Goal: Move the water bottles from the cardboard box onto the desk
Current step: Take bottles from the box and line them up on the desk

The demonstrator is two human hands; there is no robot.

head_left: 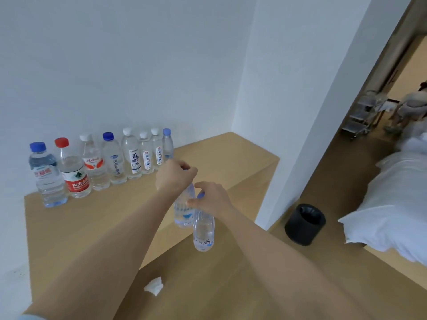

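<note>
The left hand (176, 175) is curled round the cap of a clear bottle (183, 212), which hangs below it near the desk's (92, 227) front edge. The right hand (209, 199) pinches the neck of a second bottle (203, 232) just beside the first. A row of bottles (134, 155) lines the back edge.

Row along the back edge of the desk (92, 227), counted from its left end:

- Second bottle (76, 179), red label: white "农夫".
- Fourth bottle (114, 162): vertical "天然矿泉水".
- Fifth bottle (133, 158): vertical dark characters ending in "水".
- Sixth bottle (146, 158) and seventh bottle (158, 153): vertical text ending in "山泉".
- Left-hand bottle (184, 213), right-hand bottle (203, 229) and all other labels: illegible.
</note>
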